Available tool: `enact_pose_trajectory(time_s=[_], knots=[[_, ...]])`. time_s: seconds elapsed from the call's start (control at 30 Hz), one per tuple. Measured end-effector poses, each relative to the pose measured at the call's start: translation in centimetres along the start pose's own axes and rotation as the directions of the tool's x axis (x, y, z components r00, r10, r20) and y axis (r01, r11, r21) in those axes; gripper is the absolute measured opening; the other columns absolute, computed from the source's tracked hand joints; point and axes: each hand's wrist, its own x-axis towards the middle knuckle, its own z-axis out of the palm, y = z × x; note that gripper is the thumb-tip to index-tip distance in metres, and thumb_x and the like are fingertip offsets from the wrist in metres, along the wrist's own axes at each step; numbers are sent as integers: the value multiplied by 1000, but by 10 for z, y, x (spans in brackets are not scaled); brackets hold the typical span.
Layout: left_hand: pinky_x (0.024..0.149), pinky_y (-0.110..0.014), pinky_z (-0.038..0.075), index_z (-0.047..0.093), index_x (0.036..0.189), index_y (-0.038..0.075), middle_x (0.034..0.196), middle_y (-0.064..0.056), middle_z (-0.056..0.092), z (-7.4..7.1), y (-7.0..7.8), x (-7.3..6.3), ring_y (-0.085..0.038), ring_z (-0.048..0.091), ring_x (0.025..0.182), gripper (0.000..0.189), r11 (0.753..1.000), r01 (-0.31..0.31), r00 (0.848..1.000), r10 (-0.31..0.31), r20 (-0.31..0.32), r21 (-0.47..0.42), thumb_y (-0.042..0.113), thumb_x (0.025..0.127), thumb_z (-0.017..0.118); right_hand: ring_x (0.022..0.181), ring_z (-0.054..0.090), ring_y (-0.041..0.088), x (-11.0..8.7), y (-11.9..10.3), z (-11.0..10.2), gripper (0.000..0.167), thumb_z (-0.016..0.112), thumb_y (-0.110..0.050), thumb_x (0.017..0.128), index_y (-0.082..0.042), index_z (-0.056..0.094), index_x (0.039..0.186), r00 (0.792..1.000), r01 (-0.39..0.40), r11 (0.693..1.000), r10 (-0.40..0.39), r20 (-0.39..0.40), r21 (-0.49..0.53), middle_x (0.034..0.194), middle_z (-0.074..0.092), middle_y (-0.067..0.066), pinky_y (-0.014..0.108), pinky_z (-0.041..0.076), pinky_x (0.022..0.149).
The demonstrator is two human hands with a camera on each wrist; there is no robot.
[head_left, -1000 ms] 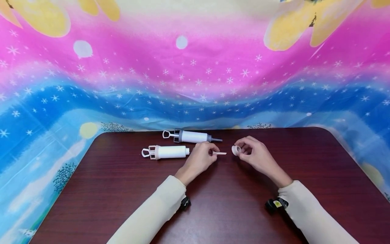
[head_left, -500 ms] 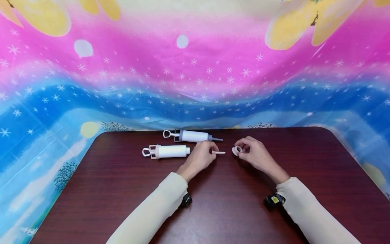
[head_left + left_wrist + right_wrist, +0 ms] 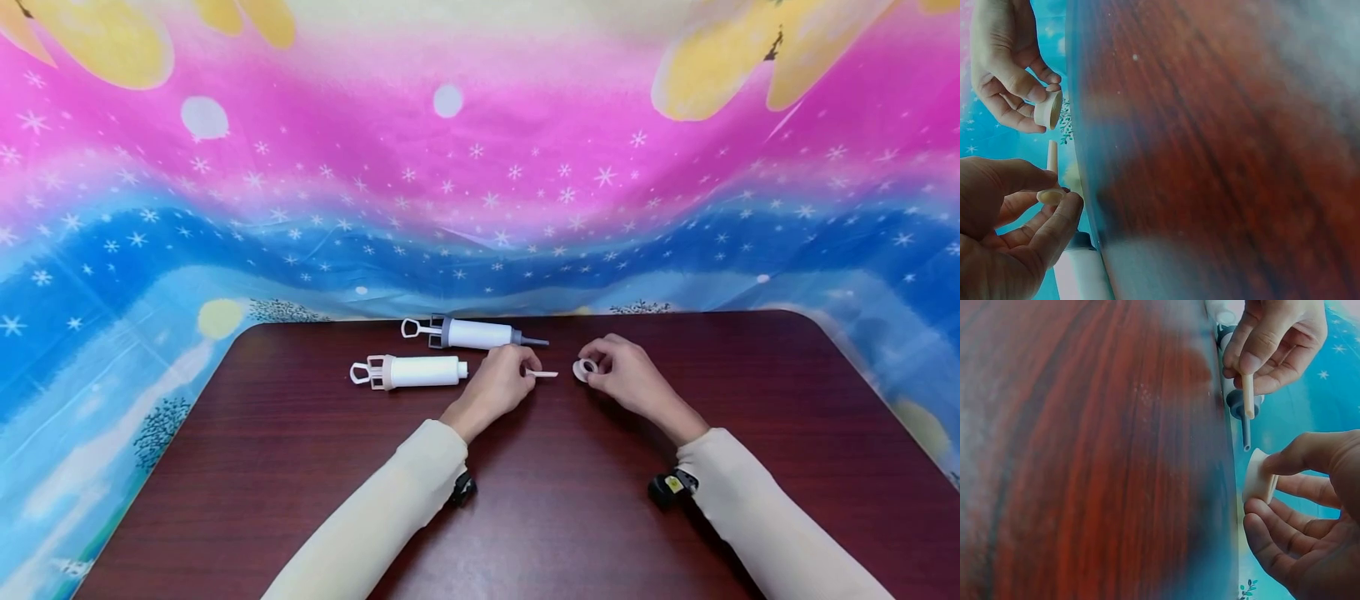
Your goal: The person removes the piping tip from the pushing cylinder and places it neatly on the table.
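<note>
My left hand (image 3: 497,382) pinches a thin cream nozzle (image 3: 546,374) by its flared base, between thumb and fingertips. In the left wrist view the round opening of that nozzle's base (image 3: 1051,197) shows between the fingers. Across a small gap, my right hand (image 3: 637,379) holds a cream ring-shaped cap (image 3: 1259,478) by thumb and fingers. The nozzle's narrow tip points toward the cap, and the two are apart. Left of my left hand lies a white plunger tube (image 3: 426,372) with a cream collar and a loop handle; its bare, narrowed end is right by the wrist.
Behind the white tube lies a second plunger tube (image 3: 480,335) with grey collar, grey cap and a grey nozzle (image 3: 534,342) fitted. Both lie on a dark red wooden table (image 3: 540,517). A colourful printed cloth (image 3: 480,167) hangs behind and beside the table.
The ring cap has turned slightly in my right hand, so its hole faces more upward. My left hand and the nozzle stay almost in place.
</note>
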Motion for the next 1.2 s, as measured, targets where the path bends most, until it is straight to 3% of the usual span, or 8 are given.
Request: enact_pose_trajectory(time_s=[0.8, 1.2], knots=[[73, -27, 49, 77, 103, 13, 95, -1, 71, 1, 0, 6, -13, 57, 80, 13, 1000, 17, 1000, -17, 7, 26, 6, 99, 67, 89, 61, 26, 7, 0, 6, 23, 70, 0, 91, 4, 73, 114, 997, -41, 998, 44, 56, -56, 101, 64, 14, 39, 50, 80], [73, -26, 49, 77, 106, 14, 93, 1, 71, 4, 1, 8, -13, 58, 79, 13, 998, 42, 999, -43, 21, 45, 7, 99, 68, 87, 62, 26, 7, 2, 8, 21, 69, 1, 90, 3, 74, 110, 998, -39, 997, 42, 49, -61, 100, 65, 14, 40, 51, 80]])
